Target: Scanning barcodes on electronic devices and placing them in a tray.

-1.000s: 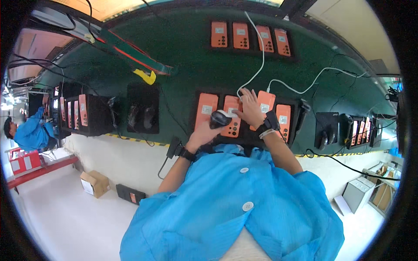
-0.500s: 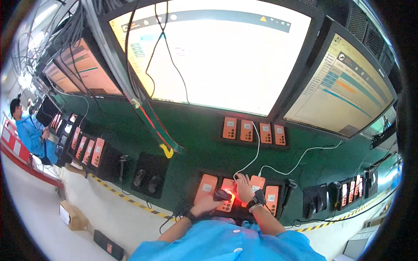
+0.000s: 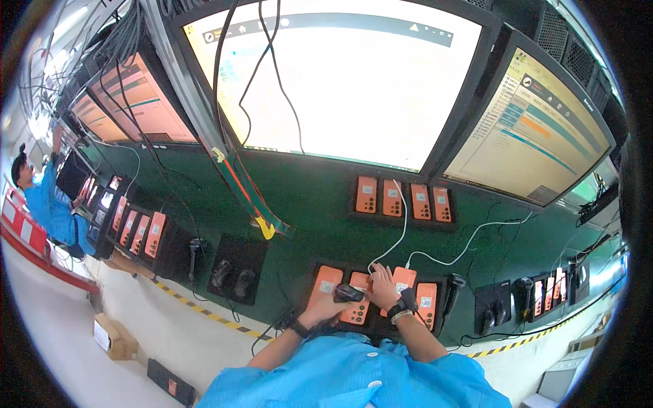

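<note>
My left hand [image 3: 322, 312] is closed around a black handheld barcode scanner [image 3: 348, 293], held over an orange phone [image 3: 356, 313] in the near black tray. My right hand [image 3: 385, 290] lies across the same phone's right side and the phone beside it [image 3: 404, 277]. Its fingers are stretched out, with the tips by the end of a white cable [image 3: 385, 256]. A black block-like thing [image 3: 408, 298] sits at the right wrist. At the row's ends are a left phone [image 3: 325, 284] and a right phone [image 3: 426, 303].
Behind the row, a second tray holds several orange phones [image 3: 392, 198] beneath a large monitor [image 3: 333, 88]. A black scanner [image 3: 451, 296] stands right of the near tray. A mouse [image 3: 221, 273] lies on a dark mat at left. Another person [image 3: 51, 204] in blue is far left.
The red glow on the phone under the scanner is gone. Both hands stay over the same phones, while the view has shifted slightly. The person at far left has raised an arm.
</note>
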Motion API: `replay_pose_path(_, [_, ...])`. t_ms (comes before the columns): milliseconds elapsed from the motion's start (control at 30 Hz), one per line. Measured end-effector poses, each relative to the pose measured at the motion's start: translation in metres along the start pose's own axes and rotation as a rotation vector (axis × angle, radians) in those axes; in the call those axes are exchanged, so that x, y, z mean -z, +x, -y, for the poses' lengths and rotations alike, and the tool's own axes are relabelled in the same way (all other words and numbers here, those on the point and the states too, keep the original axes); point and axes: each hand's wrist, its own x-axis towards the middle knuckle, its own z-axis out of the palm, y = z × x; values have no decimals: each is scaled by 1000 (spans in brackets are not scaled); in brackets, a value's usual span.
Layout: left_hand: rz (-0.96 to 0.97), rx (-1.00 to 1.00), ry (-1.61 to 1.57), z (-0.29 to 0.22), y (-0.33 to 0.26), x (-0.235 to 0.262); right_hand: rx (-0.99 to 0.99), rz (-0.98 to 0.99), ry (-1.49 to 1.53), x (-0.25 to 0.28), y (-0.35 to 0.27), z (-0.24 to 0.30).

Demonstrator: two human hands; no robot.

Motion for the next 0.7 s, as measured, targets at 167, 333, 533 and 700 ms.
replay_pose_path(167, [-733, -81, 343, 2, -1, 33, -165, -100, 125, -16, -29, 24])
replay_pose_path(333, [-838, -27, 217, 46, 33, 82, -357, -298, 209, -38, -48, 61])
replay_pose_path(533, [-899, 76, 243, 81, 56, 75, -525, -76, 352, -52, -50, 63])
replay_pose_path(700, [-807, -583, 709, 9, 30, 32, -697, -158, 315, -67, -39, 38])
